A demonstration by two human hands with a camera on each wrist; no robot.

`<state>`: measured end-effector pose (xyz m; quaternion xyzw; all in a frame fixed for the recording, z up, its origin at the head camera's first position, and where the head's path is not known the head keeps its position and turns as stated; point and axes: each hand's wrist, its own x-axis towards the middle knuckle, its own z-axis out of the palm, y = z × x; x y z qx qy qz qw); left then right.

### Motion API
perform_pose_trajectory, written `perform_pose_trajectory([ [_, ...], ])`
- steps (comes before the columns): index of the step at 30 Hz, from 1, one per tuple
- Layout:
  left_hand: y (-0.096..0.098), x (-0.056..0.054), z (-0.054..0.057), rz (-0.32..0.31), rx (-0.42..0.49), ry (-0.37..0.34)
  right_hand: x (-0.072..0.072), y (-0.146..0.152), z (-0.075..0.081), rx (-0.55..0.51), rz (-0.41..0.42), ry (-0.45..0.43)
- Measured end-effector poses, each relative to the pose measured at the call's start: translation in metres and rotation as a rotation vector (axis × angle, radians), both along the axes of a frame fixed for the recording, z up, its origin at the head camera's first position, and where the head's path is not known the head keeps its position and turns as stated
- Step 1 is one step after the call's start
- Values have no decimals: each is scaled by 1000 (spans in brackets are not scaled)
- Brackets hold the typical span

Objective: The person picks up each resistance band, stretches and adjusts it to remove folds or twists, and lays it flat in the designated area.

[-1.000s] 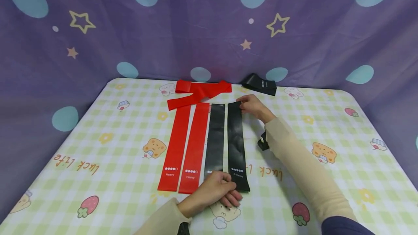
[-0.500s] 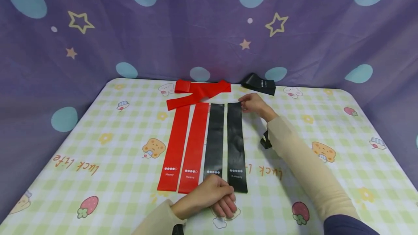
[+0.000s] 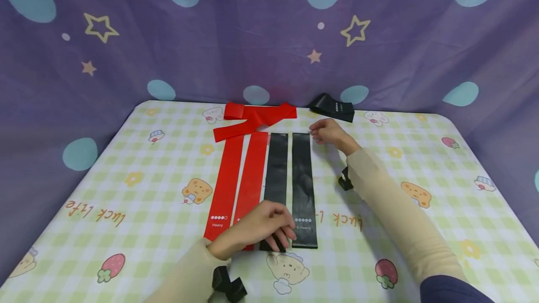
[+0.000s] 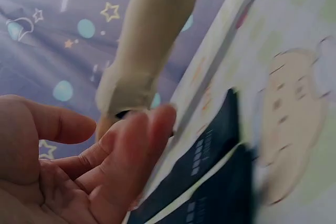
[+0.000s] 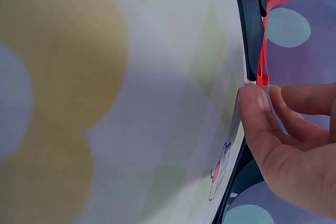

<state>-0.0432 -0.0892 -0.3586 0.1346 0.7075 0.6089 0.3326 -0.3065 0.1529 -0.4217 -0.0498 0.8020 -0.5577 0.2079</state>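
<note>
Two flat red resistance bands [image 3: 227,176] marked Heavy and two flat black resistance bands [image 3: 302,176], the right one marked X-Heavy, lie side by side on the table. My left hand [image 3: 265,221] hovers over the near ends of the second red band and left black band, its fingers loosely bent and holding nothing; the left wrist view shows space between thumb and fingers. Just past the far right corner of the right black band is my right hand [image 3: 330,133]. In the right wrist view its thumb and fingers stand apart with nothing between them.
A loosely folded red band [image 3: 261,116] lies at the back, touching the far ends of the flat red ones. Another black band [image 3: 332,107], folded over, sits at the back right edge. A purple curtain [image 3: 252,36] hangs behind the checked tablecloth [image 3: 160,228].
My left hand has lifted off the near ends of the black bands and moved left and away from me. My right hand has let go of the right black band's far corner, drifting slightly right.
</note>
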Motion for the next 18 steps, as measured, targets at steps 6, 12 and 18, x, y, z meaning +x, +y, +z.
perform_pose_trajectory([
  [6,-6,-16,6,31,-59,123,38,-19,47,106,-18,16],
  [12,-12,-28,5,67,-87,169,37,-29,54,140,-35,13],
  [18,-18,-42,2,135,-109,193,27,-37,53,198,-58,66],
])
